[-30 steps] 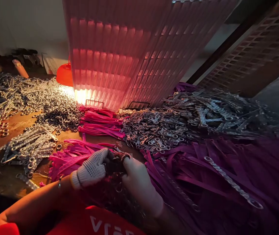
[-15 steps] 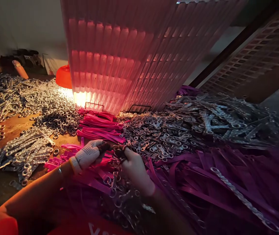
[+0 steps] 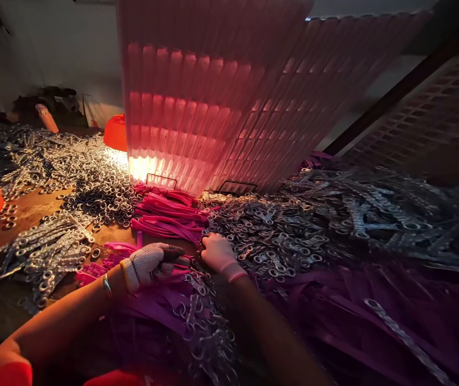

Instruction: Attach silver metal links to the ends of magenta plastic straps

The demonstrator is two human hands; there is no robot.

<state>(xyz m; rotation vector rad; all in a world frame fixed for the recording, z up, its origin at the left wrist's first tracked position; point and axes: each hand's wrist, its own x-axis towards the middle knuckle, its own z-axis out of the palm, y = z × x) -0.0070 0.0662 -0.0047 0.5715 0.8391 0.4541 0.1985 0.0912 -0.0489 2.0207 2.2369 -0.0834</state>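
Nearest the lens, the red sleeve [image 3: 4, 373] of the wearer sits at bottom left; the left forearm [image 3: 63, 324], with a shiny metal bracelet [image 3: 107, 286] at the wrist, slants up and inward, while the right forearm [image 3: 278, 332] rises from the lower edge and leans left. Between the forearms lies a loose trail of silver, ring-ended metal links [image 3: 197, 327], dim at its lower end, with flat purple fabric-like straps [image 3: 165, 308] beside it. Left hand [image 3: 149, 262], in a white dotted knit glove darkened at the fingertips: roughly level, fingers pointing right, thumb side up; whether they grip anything, cannot tell. Right hand [image 3: 218, 251], in a pale glove with a pink cuff: slightly farther out, back of hand up, fingers bent close together and pointing left; their contents are hidden. A narrow gap separates the hands. Just right of the right hand spreads a heap of small silver ring-ended metal pieces [image 3: 269, 230]; just beyond its fingers lies a bundle of flat magenta straps [image 3: 169, 214]. Farther back, a ribbed translucent panel [image 3: 193, 107] stands upright, an orange lamp shade [image 3: 116, 133] glowing at its left edge.
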